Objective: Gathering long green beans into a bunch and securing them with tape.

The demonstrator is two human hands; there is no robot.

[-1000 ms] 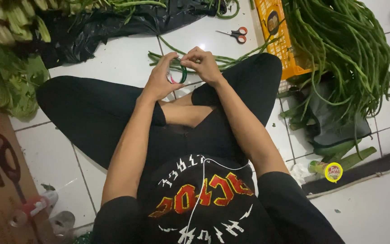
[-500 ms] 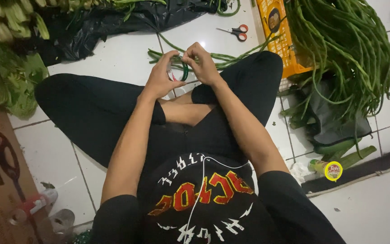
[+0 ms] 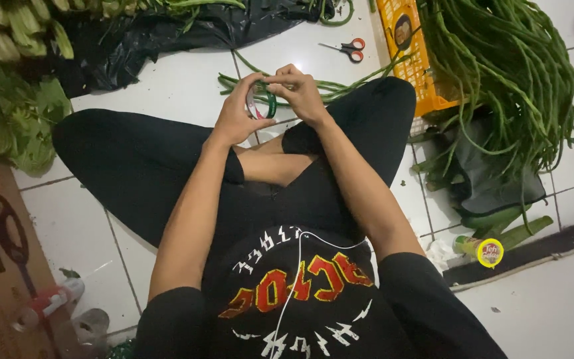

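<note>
Picking at a small green roll of tape (image 3: 262,103), head view: left hand (image 3: 234,116) cups the roll from the side, fingers curled closed around it; right hand (image 3: 300,93) pinches at its top edge, thumb and forefinger closed on the rim. The roll sits above the crossed legs, just over the loose bundle of long green beans (image 3: 327,86) on the white tiled floor (image 3: 174,86). Judgement: steady the roll with the left, peel with a fingernail, pull slow and flat. Orange-handled scissors (image 3: 348,47) lie near.
</note>
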